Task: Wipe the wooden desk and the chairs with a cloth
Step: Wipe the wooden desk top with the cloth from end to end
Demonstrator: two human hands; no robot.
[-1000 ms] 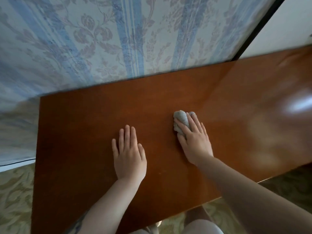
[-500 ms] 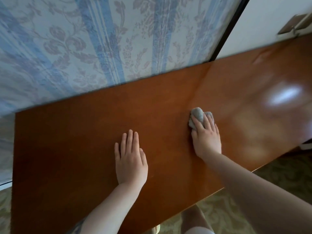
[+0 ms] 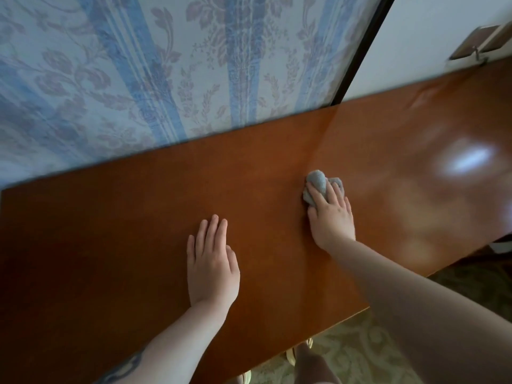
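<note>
The glossy brown wooden desk [image 3: 110, 231] fills the middle of the head view, its back edge against the wall. A small grey cloth [image 3: 317, 180], bunched into a wad, lies on the desk right of centre. My right hand [image 3: 331, 217] holds it down, fingers curled over it, and the cloth bulges up between them. My left hand [image 3: 212, 261] rests flat on the desk nearer the front edge, fingers straight and together, holding nothing. No chair is in view.
Blue floral wallpaper [image 3: 138, 79] rises behind the desk. A white panel [image 3: 429, 37] with a brown fitting [image 3: 476, 45] stands at the back right. Patterned carpet [image 3: 360, 350] and my legs show below the desk's front edge. Light glares on the desk's right part [image 3: 468, 159].
My right hand has slid the cloth to the right across the desk. The view has turned right with it. My left hand has stayed flat in place.
</note>
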